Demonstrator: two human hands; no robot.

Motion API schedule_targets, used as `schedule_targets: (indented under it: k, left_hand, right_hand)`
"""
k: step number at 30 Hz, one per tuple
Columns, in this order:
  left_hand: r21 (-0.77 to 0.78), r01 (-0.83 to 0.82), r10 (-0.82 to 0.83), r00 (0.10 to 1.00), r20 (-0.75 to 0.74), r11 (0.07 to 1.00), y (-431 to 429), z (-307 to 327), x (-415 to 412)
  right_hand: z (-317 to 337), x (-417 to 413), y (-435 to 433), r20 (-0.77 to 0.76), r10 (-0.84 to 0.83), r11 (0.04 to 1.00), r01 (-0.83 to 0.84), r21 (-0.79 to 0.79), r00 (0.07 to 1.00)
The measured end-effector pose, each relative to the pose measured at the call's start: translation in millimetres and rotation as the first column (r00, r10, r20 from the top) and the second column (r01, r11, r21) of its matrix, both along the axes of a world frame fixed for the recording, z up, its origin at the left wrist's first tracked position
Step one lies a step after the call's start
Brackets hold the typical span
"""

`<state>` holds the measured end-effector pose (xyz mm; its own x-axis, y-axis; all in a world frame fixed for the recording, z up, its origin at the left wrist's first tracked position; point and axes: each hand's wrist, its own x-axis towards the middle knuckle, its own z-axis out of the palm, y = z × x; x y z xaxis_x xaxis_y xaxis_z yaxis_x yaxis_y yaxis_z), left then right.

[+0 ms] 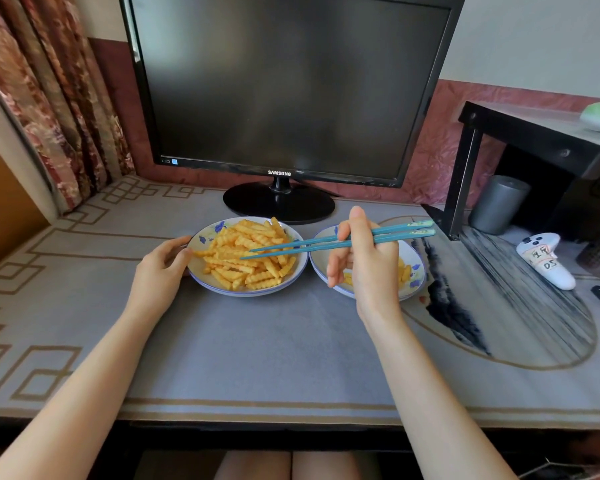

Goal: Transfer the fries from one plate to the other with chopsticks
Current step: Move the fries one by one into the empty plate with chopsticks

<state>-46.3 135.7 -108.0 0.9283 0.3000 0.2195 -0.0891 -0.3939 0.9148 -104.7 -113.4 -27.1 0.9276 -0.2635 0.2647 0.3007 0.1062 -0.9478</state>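
Observation:
A heap of crinkle-cut fries [248, 256] fills the left plate [201, 239], white with blue flowers. My left hand [160, 268] grips that plate's left rim. The right plate [413, 258], same pattern, holds a few fries [405, 271], mostly hidden behind my right hand [368, 268]. That hand holds a pair of teal chopsticks [326, 242]. Their tips hover apart over the fry heap on the left plate, with nothing between them.
A black Samsung monitor [284, 88] stands just behind the plates on its round base [279, 202]. At the right are a black shelf [534, 140], a grey cylinder [499, 204] and a white controller [548, 259]. A curtain [49, 91] hangs at the left.

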Motion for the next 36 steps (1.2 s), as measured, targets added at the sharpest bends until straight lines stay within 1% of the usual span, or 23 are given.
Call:
schedule_targets:
  k: [5,12,19,26,32,36]
  left_hand:
    - [-0.02,0.012,-0.013,1.0,-0.004,1.0,1.3,-1.0,0.9]
    - [-0.018,0.012,-0.012,1.0,-0.009,1.0,2.2,-1.1,1.3]
    - [-0.011,0.015,-0.015,1.0,-0.006,1.0,1.1,-0.9,0.7]
    - [-0.011,0.014,-0.014,1.0,-0.014,1.0,1.8,-1.2,0.4]
    - [0.004,0.01,-0.01,1.0,-0.016,1.0,0.5,-0.6,-0.2]
    - [0.001,0.014,-0.014,1.0,-0.018,1.0,2.0,-1.2,0.5]
  right_hand:
    - [-3.2,-1.1,6.2,0.018,0.041,0.999,-0.041,-0.024,0.999]
    - [-15.9,-4.5,20.5,0.042,0.167,0.982,-0.162,-0.101,0.985]
    - [-13.2,-9.1,15.8,0.091,0.215,0.967,-0.199,-0.159,0.972]
    - [-11.8,-11.7,2.8,0.072,0.185,0.976,-0.175,-0.127,0.98]
    - [-6.6,-15.5,-12.9,0.041,0.092,0.992,-0.087,-0.095,0.995]
    - [-9.2,-15.1,-14.2,0.023,0.079,0.993,-0.077,-0.085,0.997]
